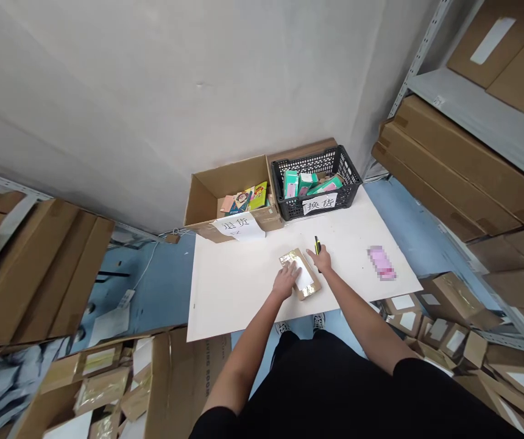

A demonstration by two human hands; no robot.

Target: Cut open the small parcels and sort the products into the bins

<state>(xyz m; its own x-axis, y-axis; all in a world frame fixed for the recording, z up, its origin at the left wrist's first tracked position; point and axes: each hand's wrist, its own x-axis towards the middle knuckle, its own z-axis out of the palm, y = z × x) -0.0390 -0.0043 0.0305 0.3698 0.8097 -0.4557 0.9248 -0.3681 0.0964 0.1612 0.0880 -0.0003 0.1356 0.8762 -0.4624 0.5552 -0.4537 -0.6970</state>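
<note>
A small taped cardboard box (308, 288) with a white label lies flat on the white table (234, 286). My left hand (286, 279) rests on top of it, fingers stretched out over the label. Just right of the box, my right hand (320, 259) is closed around a black and yellow utility knife (317, 245), which points away from me. Whether its blade is out is too small to tell. Farther right on the table is a pink item (381, 263), blurred by pixels.
An open carton (205, 201) with booklets and a black plastic crate (345, 198) with green boxes stand along the table's back edge, both with paper signs. Cartons fill the shelving (476, 107) at right. Parcels crowd a large box (156, 378) at lower left and the floor at lower right.
</note>
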